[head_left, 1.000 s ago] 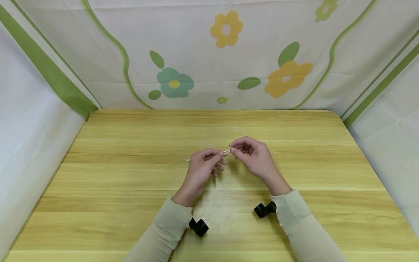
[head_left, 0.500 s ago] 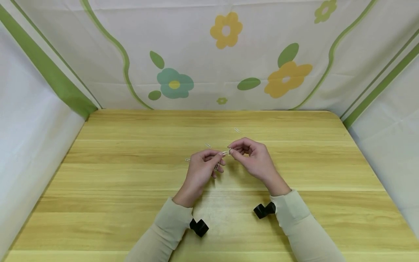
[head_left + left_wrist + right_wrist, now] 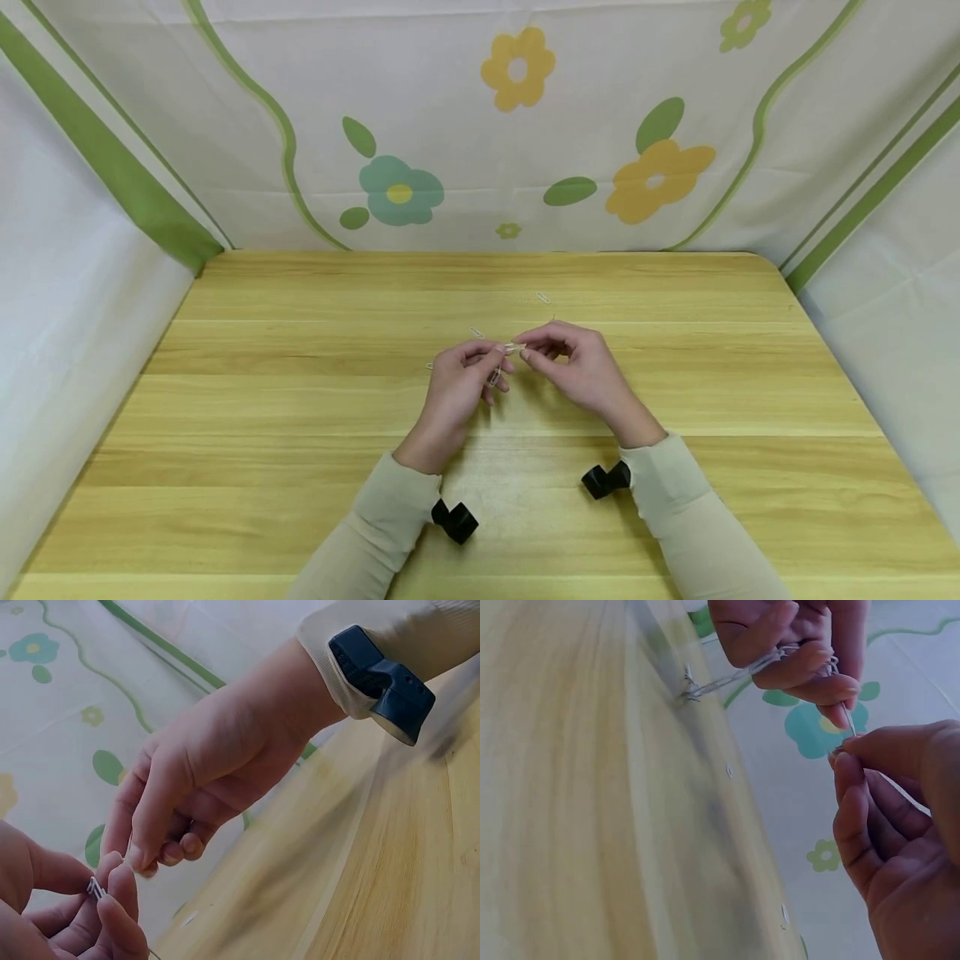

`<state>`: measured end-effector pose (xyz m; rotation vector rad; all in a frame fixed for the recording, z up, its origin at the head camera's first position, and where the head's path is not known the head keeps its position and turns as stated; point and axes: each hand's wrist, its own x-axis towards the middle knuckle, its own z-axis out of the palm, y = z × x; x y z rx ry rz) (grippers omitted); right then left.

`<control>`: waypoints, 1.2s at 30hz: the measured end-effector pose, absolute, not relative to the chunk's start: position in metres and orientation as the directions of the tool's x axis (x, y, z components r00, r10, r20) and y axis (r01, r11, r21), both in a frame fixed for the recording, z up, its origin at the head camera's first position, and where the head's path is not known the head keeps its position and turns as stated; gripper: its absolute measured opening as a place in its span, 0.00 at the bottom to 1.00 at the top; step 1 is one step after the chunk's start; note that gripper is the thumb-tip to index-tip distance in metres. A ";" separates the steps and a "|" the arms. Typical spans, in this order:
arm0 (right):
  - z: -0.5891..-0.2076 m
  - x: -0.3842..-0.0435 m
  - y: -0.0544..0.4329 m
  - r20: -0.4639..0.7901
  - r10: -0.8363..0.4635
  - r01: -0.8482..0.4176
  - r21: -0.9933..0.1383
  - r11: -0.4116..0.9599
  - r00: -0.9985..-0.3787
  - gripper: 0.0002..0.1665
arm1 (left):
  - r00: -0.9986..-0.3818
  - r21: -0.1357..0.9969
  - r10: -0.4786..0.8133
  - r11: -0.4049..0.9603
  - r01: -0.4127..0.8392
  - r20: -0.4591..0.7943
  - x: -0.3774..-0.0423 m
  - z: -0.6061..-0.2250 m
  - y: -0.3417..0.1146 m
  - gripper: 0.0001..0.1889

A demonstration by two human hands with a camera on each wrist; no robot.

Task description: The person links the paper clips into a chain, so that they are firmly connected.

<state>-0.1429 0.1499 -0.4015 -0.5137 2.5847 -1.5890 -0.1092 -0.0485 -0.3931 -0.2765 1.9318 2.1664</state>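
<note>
My left hand (image 3: 459, 383) pinches a pale paper clip (image 3: 510, 347) between thumb and forefinger. A chain of linked paper clips (image 3: 739, 675) runs from it across the other fingers and down to the table in the right wrist view. In the head view, part of this chain (image 3: 494, 377) hangs below the left thumb. My right hand (image 3: 577, 362) pinches the opposite side of the joint with thumb and forefinger; its fingertips (image 3: 847, 746) nearly meet the left ones. Those fingertips partly hide how the clips link. Two loose clips (image 3: 543, 297) (image 3: 477, 332) lie beyond the hands.
Left of the left hand, a clip end (image 3: 430, 366) shows on the wooden table (image 3: 262, 467). A flowered white curtain (image 3: 450, 100) stands along the far edge, with cloth at both sides. Black wrist cameras (image 3: 456, 522) sit on the cuffs.
The right hand has shifted slightly left and turned, bringing its fingertips nearer the left ones. The left hand has moved a little left. The loose clips beyond the hands stay put.
</note>
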 end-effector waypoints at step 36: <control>-0.407 -0.206 0.172 -0.063 -0.062 0.010 -0.776 0.630 -0.996 0.11 | -0.959 0.969 0.142 0.061 -0.238 -0.245 -0.113 -0.394 -0.052 0.13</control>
